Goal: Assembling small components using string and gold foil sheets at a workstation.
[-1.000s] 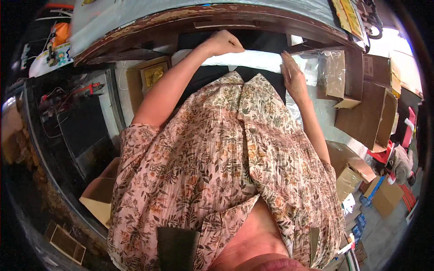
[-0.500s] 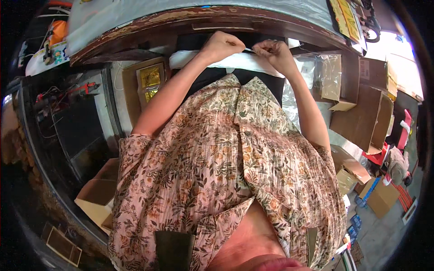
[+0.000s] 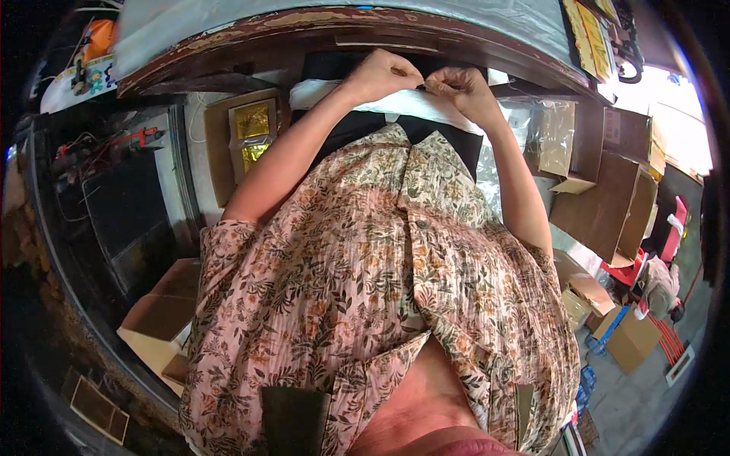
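Observation:
My left hand [image 3: 385, 75] and my right hand [image 3: 464, 91] meet over my lap, close to the table edge. Both are closed in a pinch, fingertips almost touching. A small dark thing [image 3: 422, 87] shows between them, too tiny to make out its kind. Under the hands a flat white sheet or folded white material [image 3: 426, 108] lies across my dark-clad thighs.
Ahead runs a worn wooden table edge [image 3: 251, 34] with a pale cover [image 3: 426, 14]. At the left stands a cardboard box with gold packets [image 3: 251, 120]. Clear plastic bags [image 3: 551, 133] and open cardboard boxes [image 3: 601, 201] stand at the right.
My left hand has shifted slightly right, bringing its fingertips closer to my right hand's. The right hand stays nearly where it was, and both remain pinched.

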Motion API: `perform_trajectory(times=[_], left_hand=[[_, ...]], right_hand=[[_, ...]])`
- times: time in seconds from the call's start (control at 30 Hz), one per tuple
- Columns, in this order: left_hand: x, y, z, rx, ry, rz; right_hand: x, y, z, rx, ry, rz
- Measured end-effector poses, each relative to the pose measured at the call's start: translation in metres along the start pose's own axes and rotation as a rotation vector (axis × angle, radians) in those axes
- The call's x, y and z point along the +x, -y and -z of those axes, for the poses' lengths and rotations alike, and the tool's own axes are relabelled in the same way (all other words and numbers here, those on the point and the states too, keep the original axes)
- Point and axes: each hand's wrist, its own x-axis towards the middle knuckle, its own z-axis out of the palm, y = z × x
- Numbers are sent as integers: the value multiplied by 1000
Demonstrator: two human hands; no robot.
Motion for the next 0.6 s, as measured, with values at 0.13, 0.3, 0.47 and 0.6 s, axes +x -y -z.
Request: perform_trajectory(times=[0.13,0.3,0.47,0.6], left_hand=[[-3,-1,0,21,0,25],[-4,1,1,17,-7,34],[-5,-8,13,173,29,36],[-42,-43,20,654,-116,-228]], right_hand=[[-2,1,-4,2,-14,17],[-3,18,-8,-179,-128,110],[-2,33,-4,-270,-231,205],[-28,97,4,-707,-320,507]])
